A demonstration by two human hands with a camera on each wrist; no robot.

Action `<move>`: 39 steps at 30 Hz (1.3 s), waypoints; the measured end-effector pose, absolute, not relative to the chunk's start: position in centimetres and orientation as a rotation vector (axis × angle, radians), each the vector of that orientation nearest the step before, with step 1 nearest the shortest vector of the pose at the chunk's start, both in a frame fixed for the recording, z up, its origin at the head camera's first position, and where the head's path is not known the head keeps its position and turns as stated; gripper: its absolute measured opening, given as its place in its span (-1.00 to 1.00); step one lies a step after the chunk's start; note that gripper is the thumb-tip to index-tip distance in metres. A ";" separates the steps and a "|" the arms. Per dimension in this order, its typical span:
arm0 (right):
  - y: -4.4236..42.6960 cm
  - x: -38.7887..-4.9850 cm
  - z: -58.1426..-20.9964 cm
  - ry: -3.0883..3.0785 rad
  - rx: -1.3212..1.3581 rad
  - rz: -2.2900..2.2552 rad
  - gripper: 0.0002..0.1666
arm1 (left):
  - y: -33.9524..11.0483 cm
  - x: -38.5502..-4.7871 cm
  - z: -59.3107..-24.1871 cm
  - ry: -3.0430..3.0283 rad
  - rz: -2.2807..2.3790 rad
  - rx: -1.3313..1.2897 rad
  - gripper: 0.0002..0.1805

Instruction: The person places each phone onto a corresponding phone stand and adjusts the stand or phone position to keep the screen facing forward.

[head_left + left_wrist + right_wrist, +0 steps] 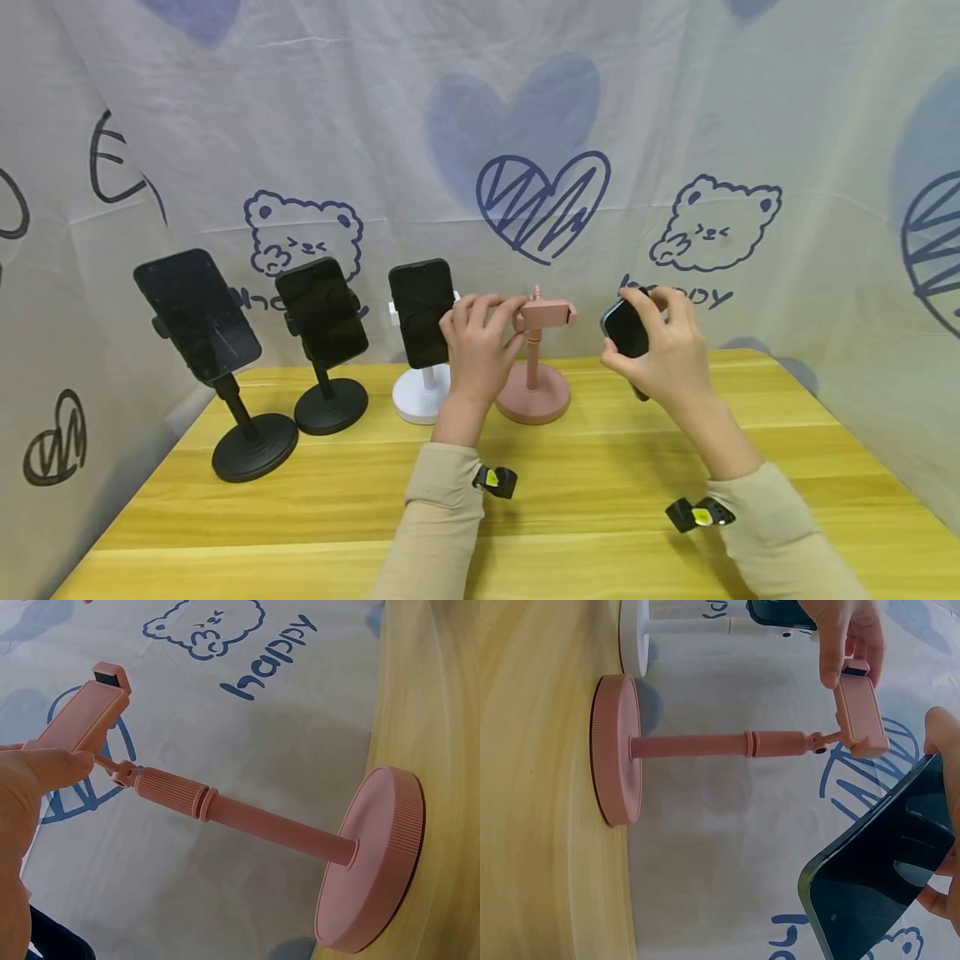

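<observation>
In the head view my left hand (480, 346) grips the left end of the clamp (546, 314) on a pink phone stand (533, 396). The stand is upright, its round base on the table, and its clamp holds no phone. My left thumb (56, 769) presses against the clamp in the left wrist view. To the right of the stand, my right hand (670, 354) holds a dark smartphone (627, 327) by its edges, raised above the table and apart from the clamp. The right wrist view shows the phone's dark glossy face (881, 870) tilted.
Left of the pink stand, a white stand (420, 396) holds a phone (422, 312). Farther left are two black stands (331, 407) with phones (322, 312). A printed curtain (420, 100) hangs behind the wooden table (585, 492).
</observation>
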State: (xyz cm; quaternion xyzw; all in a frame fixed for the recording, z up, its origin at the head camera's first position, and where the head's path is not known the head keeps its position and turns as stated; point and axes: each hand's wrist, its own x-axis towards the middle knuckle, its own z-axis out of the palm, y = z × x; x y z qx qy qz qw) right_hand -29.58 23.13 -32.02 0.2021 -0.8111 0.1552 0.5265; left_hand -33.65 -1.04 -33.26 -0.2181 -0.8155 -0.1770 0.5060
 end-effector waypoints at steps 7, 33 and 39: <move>22.8 -29.3 -32.0 -1.961 0.497 0.360 -0.28 | -1.1 -33.5 -33.2 -1.967 -0.427 -0.531 -0.64; 21.6 -29.0 -32.1 -1.954 0.542 0.441 -0.27 | -1.3 -33.4 -33.1 -1.992 -0.439 -0.539 -0.66; 21.4 -28.9 -32.2 -1.959 0.536 0.522 -0.25 | -1.3 -33.5 -33.1 -1.996 -0.443 -0.539 -0.66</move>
